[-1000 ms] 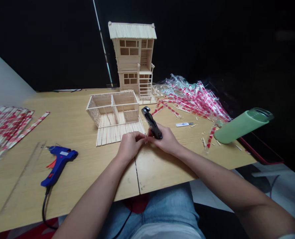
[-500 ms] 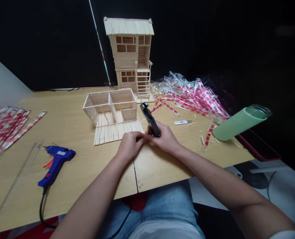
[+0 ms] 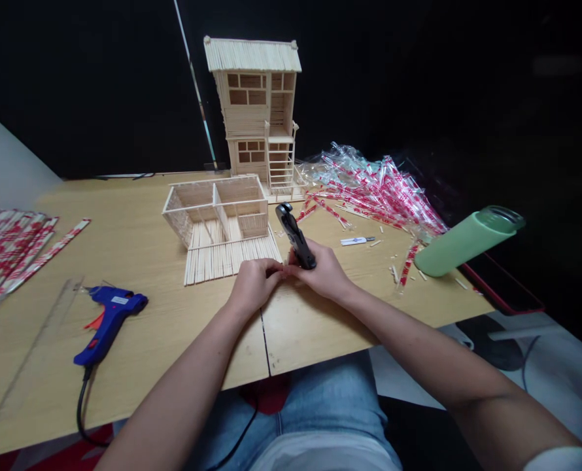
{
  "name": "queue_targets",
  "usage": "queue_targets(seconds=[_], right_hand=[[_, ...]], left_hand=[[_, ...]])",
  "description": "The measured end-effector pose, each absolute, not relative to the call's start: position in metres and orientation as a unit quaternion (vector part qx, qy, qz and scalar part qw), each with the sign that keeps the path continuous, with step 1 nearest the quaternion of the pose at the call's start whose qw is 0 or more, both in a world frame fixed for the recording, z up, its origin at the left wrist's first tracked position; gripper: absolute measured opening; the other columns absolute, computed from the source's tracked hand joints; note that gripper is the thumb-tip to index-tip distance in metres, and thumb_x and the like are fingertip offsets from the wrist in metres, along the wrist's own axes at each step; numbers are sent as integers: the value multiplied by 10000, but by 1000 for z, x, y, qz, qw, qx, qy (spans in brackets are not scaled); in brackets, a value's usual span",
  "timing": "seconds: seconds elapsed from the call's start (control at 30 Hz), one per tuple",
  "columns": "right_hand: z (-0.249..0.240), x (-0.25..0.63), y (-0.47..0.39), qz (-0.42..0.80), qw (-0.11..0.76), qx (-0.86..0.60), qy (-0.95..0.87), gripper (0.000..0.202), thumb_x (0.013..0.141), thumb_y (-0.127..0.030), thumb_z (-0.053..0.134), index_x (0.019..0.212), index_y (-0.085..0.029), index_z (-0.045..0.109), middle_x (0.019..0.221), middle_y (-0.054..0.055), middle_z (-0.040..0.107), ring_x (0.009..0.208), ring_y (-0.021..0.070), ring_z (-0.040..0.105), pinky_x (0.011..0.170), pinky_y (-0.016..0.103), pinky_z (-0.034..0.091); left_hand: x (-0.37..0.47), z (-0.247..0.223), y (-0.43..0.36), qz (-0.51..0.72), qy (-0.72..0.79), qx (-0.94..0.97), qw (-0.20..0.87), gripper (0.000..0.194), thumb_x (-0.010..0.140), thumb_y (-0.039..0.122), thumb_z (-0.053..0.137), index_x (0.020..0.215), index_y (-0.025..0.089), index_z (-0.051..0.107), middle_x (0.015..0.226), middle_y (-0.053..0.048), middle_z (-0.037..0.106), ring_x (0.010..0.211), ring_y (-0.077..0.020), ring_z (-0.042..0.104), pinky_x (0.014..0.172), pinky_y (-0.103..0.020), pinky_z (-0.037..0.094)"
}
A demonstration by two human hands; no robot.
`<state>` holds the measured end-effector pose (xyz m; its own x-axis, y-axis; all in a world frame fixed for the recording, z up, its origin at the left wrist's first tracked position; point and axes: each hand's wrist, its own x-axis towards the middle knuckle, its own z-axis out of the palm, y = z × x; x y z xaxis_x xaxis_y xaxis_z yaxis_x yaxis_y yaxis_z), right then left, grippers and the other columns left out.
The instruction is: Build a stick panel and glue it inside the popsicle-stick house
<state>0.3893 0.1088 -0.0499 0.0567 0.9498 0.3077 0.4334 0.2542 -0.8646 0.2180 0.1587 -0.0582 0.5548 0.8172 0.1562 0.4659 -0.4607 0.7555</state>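
Note:
My right hand [image 3: 326,273] is closed around a black multi-tool [image 3: 297,241], which stands up from the grip and leans left at its top. Close against it, my left hand [image 3: 252,288] has thumb and fingers pinched together; whatever lies between the fingertips is too small to make out. Both hands meet low over the wooden table [image 3: 315,333]. Just beyond them lies an open-topped model [image 3: 212,196] of thin wooden sticks, with a stick floor [image 3: 232,258] stretching toward my left hand.
Behind stands a two-storey stick house [image 3: 252,111]. A blue glue gun [image 3: 112,320] and a clear ruler [image 3: 36,347] lie left, near wrapped chopsticks [image 3: 11,248]. To the right are torn wrappers [image 3: 369,190], a small white-handled cutter [image 3: 356,241], a tilted green bottle [image 3: 460,243] and a phone [image 3: 507,288].
The view has shifted very slightly. Both hands keep nearly the same place and hold, and the multi-tool stays in my right hand.

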Motion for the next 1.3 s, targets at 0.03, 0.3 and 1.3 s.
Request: queue_targets(seconds=[0.03,0.3,1.3], right_hand=[[-50,389,108,265,477,-550,-633,195,748,-266,755,815,-189,588,745,-21,612,679,138,554,642,256,431],[-50,387,108,239,471,-554,-643,155,763,-247,727,807,-190,590,735,-19,613,679,135,557,644,249,423],[-44,400,112,460,633,-494,-380,442,525,-334,898,776,-184,568,651,-33,644,597,149,637,626,277,507]], left_hand=[[218,-58,159,259,393,814,339,84,841,184,710,881,200,782,858,-30,789,793,-185,721,777,-293,507],[220,-60,159,266,402,798,361,90,833,167,705,881,178,781,853,-46,788,779,-184,716,764,-294,502],[231,-53,145,272,409,725,484,350,831,467,618,791,140,736,636,-43,689,528,-141,561,539,-257,423]])
